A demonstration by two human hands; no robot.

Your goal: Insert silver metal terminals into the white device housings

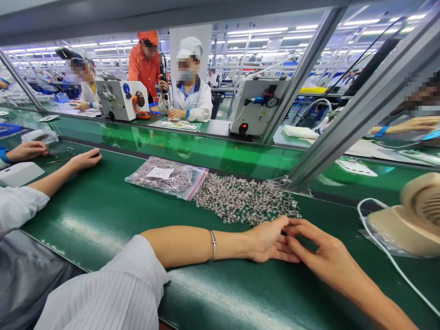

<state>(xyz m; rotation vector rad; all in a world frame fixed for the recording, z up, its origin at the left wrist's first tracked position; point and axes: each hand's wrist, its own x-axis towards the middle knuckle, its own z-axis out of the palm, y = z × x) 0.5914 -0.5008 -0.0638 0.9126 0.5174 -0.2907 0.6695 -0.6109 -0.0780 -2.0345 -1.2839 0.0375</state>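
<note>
My left hand [270, 240] rests just above the green mat with its palm turned inward, a bracelet round the wrist. Its thumb and fingers are drawn together. Against its fingertips, my right hand [319, 244] makes a pinch with thumb and forefinger. Whatever lies between the fingers is hidden or too small to name. Right behind my hands spreads a pile of small shiny metal parts [245, 198]. A clear zip bag [165, 176] with a white label, filled with similar parts, lies at the pile's left edge.
A co-worker's hands [84, 160] are at the left, near a white box [21, 174]. A beige device [398, 227] with a white cable stands at the right. A metal post [354, 119] slants up behind the pile. Across the green partition, people work beside machines [122, 100].
</note>
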